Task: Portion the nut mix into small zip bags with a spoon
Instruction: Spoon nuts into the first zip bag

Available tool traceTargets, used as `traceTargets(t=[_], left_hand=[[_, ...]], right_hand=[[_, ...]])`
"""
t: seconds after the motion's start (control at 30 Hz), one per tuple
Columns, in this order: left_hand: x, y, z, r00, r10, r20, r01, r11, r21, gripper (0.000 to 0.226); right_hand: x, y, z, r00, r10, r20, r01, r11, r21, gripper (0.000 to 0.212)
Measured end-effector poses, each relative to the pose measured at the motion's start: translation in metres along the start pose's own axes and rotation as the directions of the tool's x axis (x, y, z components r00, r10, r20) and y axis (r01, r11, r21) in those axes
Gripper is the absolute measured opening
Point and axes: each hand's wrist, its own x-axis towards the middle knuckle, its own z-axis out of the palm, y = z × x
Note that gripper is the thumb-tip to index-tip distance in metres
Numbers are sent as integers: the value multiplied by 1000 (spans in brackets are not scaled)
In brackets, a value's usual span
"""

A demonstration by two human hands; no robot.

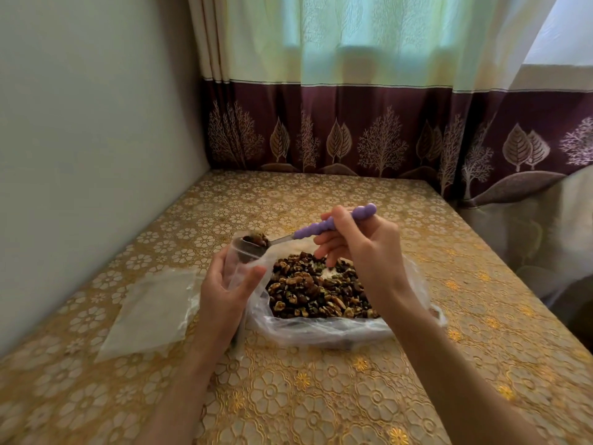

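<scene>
right now the left hand (224,284) holds a small zip bag (239,268) upright above the bench (321,396), its grip curled round the clear plastic, thumb on the near side and fingers behind, so the bag's mouth stands open at the top. the right hand (362,248) pinches the purple beaded handle of a spoon (321,228) between thumb and fingers, the other fingers hanging loosely curled below. the spoon's bowl, heaped with dark nut pieces, sits right at the mouth of the small bag, just over its rim. between the two arms, a larger clear plastic bag (321,329) lies open on the bench with the nut mix (317,290) piled inside it: walnuts, raisins, some pale seeds. to the left of the hands a stack of flat empty zip bags (150,313) lies on the gold flowered cloth, near the wall. behind the bench hangs a curtain (369,91), pale above and plum with tree patterns below.
</scene>
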Motion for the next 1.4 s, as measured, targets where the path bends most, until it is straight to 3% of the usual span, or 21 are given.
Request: traceTargets(t=[0.17,0.27,0.37,0.47,0.57,0.7,0.97,1.27,1.4], left_hand=[[2,3,0,998,39,-54,-42,998,-48,73],[1,-1,-1,998,29,-60,-33,997,-71,79],[2,-4,-3,994,57,-89,-62,997,-54,79],[3,-5,-4,985,79,-154,-86,995,-42,77],[3,-5,-3,982,81,-169,-88,995,-37,68],[4,-8,-3,983,87,-159,-95,995,-40,63],[5,-11,-3,985,106,-137,-109,994,-16,66],[5,-10,-3,982,124,-141,-129,991,-23,65],[4,-6,-2,981,133,-139,-136,991,-11,77]], right_hand=[[-1,3,3,987,-100,125,104,994,-25,15],[-1,4,-1,987,-80,139,80,997,9,14],[1,5,-6,992,-74,98,69,996,50,16],[3,8,-13,995,-91,-48,93,995,47,23],[5,16,-26,971,-108,-212,86,990,-110,30],[5,36,-46,940,-105,-325,-27,926,-378,30],[4,63,-64,919,-150,-365,-104,800,-591,31],[10,74,-57,916,-105,-388,-160,789,-593,25],[9,77,-57,909,5,-416,-214,863,-458,23]])
